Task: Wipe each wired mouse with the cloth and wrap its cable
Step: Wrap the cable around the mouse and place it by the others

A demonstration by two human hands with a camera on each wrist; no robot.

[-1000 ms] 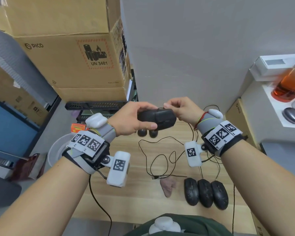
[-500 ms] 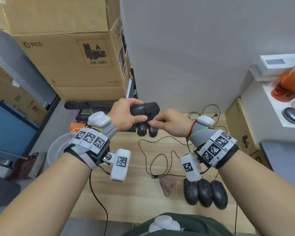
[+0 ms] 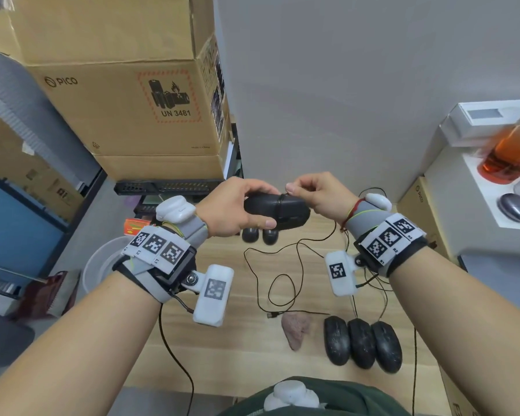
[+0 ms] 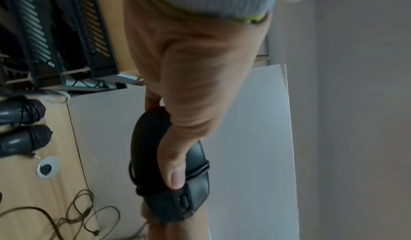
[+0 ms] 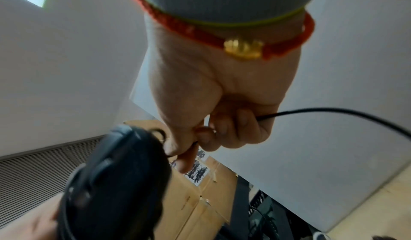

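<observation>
Mouse (image 3: 278,211) in left hand (image 3: 231,210); cable (image 5: 333,114) in right hand (image 3: 318,195)

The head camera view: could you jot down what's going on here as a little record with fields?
Held item: black mouse, raised above the wooden table
Left hand: grips the mouse body, thumb on top
Right hand: pinches the cable at the mouse
Cable state: a few turns round the mouse, the rest trailing loose to the table
Wrapped mice: two at the table's far edge
Waiting mice: three side by side, cables loose
Cloth: pinkish, lying left of the three mice
</observation>
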